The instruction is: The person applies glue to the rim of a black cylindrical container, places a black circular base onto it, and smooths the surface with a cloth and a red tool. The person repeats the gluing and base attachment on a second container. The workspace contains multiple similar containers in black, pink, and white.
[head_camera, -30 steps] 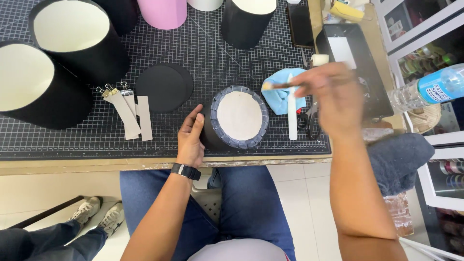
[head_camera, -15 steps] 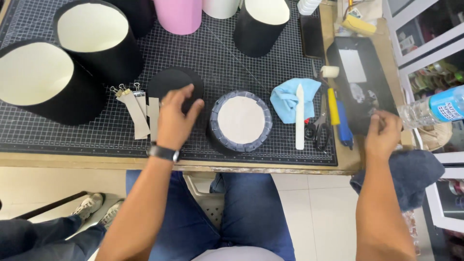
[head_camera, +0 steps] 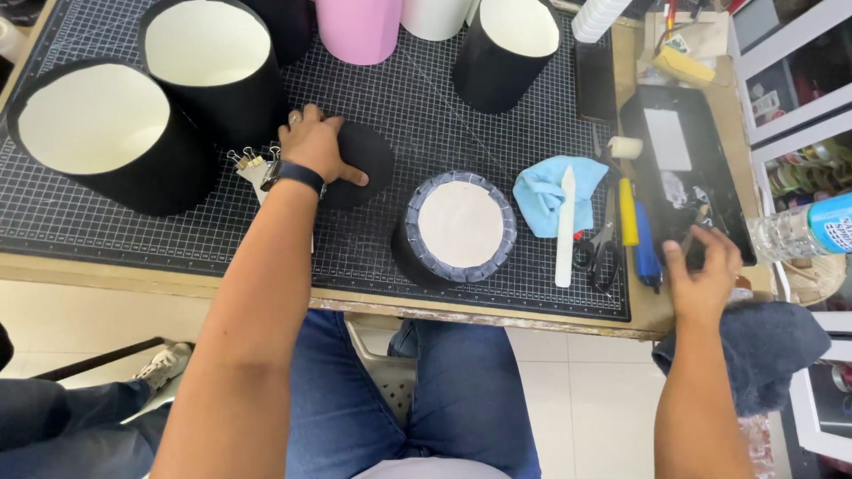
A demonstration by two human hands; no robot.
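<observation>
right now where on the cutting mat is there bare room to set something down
Bare mat between the black fabric disc, the black cylinder and the round fabric-wrapped lid. Crowded right of the lid: blue cloth, scissors.

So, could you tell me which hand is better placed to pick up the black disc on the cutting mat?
The left hand: it already rests flat on the black disc. The right hand is far off, at the black tray.

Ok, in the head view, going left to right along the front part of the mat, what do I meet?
Binder clips → left hand resting on the black disc → fabric-wrapped round box → blue cloth → white bone folder → scissors → yellow-and-blue tool → right hand at the black tray.
</observation>
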